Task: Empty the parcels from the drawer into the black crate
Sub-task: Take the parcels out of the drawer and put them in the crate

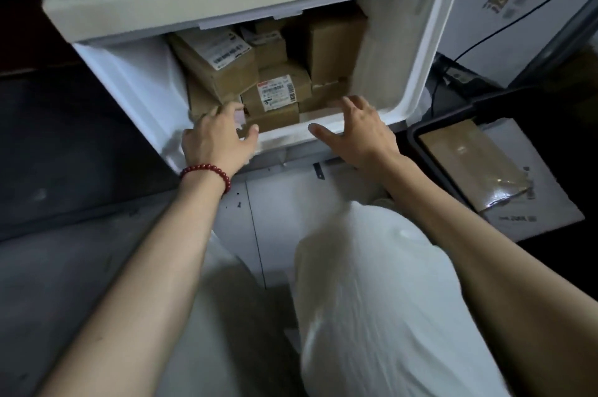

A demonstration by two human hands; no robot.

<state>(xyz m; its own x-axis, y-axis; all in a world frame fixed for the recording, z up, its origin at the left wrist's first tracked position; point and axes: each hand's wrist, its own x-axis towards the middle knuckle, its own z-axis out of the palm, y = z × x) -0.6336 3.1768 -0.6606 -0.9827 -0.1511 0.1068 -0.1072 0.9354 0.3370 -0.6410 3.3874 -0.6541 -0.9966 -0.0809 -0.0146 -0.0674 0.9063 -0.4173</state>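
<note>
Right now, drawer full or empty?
Full: stacked cardboard parcels crowd the open drawer; its rear is hidden under the cabinet.

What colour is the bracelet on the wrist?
The bracelet is dark red; head view shows it.

White drawer (417, 73) is seen pulled out, packed with cardboard parcels (278, 92); printed labels are shown on two. Left hand (216, 137), red bead bracelet (207, 173) on its wrist, is reached over the front wall at left, grip not discernible. Right hand (359, 131) is held spread above the front wall. Black crate (415, 142) is placed at right, a taped parcel (472, 167) inside.
</note>
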